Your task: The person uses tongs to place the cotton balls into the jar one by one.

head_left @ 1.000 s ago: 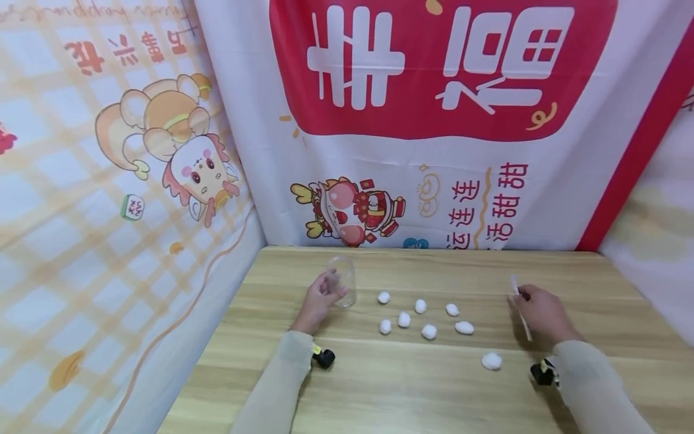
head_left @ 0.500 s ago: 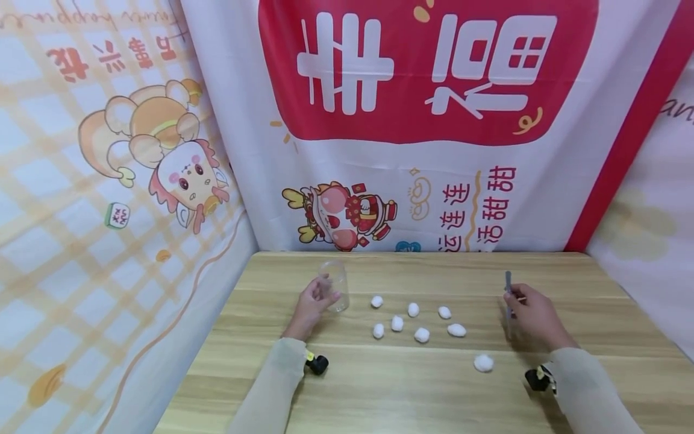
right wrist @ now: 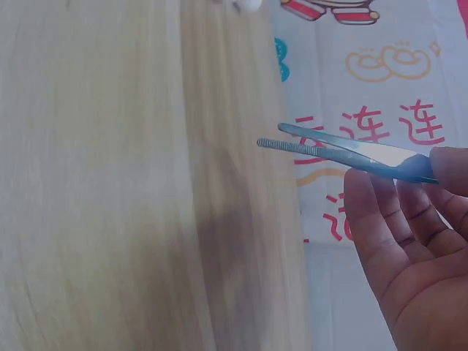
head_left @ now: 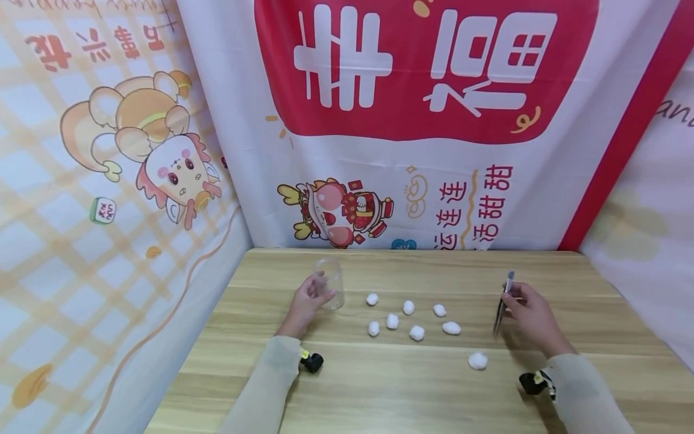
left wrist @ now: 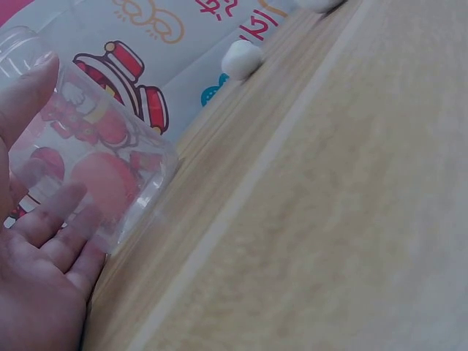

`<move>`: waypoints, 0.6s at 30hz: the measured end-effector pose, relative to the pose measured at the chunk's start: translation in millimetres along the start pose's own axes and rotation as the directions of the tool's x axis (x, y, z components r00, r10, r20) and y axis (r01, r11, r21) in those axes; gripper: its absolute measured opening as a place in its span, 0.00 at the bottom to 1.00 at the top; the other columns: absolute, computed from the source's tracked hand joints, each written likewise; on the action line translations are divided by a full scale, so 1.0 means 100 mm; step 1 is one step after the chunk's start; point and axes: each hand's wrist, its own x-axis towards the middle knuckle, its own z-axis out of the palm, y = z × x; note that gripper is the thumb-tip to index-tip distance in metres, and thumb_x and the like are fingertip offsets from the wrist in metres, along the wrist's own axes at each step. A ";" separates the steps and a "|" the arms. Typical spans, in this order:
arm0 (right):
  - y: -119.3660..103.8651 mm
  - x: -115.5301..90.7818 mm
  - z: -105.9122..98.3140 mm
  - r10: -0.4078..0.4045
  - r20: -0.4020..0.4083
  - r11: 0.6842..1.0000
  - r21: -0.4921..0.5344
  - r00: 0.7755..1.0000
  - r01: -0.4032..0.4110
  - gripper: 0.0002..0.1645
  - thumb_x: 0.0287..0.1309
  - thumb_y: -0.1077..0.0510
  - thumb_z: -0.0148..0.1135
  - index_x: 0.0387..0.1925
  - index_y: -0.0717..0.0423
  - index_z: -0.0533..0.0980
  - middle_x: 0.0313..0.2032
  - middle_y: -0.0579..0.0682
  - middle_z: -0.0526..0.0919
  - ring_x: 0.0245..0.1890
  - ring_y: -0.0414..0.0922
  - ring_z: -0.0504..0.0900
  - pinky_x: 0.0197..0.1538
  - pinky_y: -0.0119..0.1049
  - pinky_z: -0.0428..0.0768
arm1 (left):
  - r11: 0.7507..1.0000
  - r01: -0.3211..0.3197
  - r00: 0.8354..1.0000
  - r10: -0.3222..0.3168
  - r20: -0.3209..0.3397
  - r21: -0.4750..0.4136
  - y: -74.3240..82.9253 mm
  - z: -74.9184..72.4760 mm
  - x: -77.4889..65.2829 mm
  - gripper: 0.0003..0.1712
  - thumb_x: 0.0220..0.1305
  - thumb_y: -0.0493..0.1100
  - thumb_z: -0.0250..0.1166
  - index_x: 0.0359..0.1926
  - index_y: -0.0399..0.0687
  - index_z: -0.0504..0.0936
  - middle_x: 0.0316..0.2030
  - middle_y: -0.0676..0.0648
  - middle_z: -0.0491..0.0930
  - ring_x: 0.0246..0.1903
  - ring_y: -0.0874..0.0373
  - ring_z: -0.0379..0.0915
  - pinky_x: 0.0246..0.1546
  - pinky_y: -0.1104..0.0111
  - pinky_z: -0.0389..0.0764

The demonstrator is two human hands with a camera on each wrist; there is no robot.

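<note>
At the table's left side my left hand holds a clear plastic cup, thumb on one side and fingers on the other. The cup stands upright on the wood, as the left wrist view of the cup also shows. My right hand pinches metal tweezers on the right, points downward above the table. In the right wrist view the tweezers have their ridged tips slightly apart with nothing between them. Several white cotton balls lie loose between the hands, one cotton ball nearer the front.
The wooden table meets a printed white and red cloth at its back edge. Another patterned cloth hangs along the left side. A black wrist camera sits on the left sleeve, and another camera on the right one.
The tweezers have turned in my right hand's grip, their lower tips swinging from right to left. My left hand stays at the cup. The whole head view has shifted slightly.
</note>
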 end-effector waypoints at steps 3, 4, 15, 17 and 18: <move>0.00 -0.02 0.00 -0.016 0.006 0.998 0.069 1.000 0.015 0.24 0.75 0.57 0.46 0.61 0.71 0.63 0.51 0.68 0.71 0.42 0.39 0.79 0.44 0.38 0.84 | 1.000 0.005 1.000 -0.005 -0.008 -0.002 0.02 0.02 -0.01 0.47 0.52 0.51 0.76 0.70 0.47 0.64 0.64 0.46 0.70 0.65 0.51 0.62 0.66 0.58 0.62; -0.01 -0.03 0.00 -0.018 0.008 0.996 0.088 1.000 0.017 0.24 0.74 0.56 0.47 0.62 0.71 0.63 0.51 0.68 0.71 0.42 0.37 0.79 0.44 0.38 0.84 | 1.000 0.006 1.000 -0.006 -0.012 -0.003 0.02 0.02 -0.01 0.48 0.52 0.51 0.76 0.70 0.47 0.65 0.64 0.46 0.70 0.65 0.50 0.62 0.66 0.58 0.62; 0.00 -0.09 0.01 -0.056 0.022 0.988 0.143 0.998 0.052 0.23 0.74 0.57 0.49 0.61 0.69 0.64 0.50 0.71 0.70 0.43 0.36 0.79 0.44 0.36 0.83 | 1.000 0.003 1.000 -0.002 -0.023 0.016 0.05 0.02 -0.01 0.48 0.50 0.53 0.76 0.70 0.46 0.65 0.62 0.46 0.72 0.63 0.49 0.65 0.65 0.57 0.64; 0.01 -0.11 0.01 -0.057 0.024 0.991 0.126 0.998 0.053 0.23 0.74 0.57 0.49 0.61 0.70 0.64 0.51 0.71 0.70 0.43 0.36 0.79 0.44 0.35 0.83 | 1.000 0.003 1.000 -0.003 -0.021 0.016 0.04 0.03 -0.01 0.48 0.51 0.52 0.76 0.70 0.46 0.65 0.63 0.45 0.72 0.63 0.49 0.65 0.65 0.57 0.64; 0.01 -0.12 0.02 -0.054 0.026 0.991 0.126 0.998 0.051 0.23 0.74 0.57 0.48 0.62 0.70 0.64 0.51 0.71 0.70 0.43 0.36 0.79 0.45 0.35 0.83 | 1.000 0.007 1.000 -0.007 -0.022 0.016 0.04 0.03 -0.01 0.48 0.52 0.52 0.76 0.70 0.46 0.65 0.63 0.45 0.71 0.64 0.49 0.64 0.65 0.57 0.64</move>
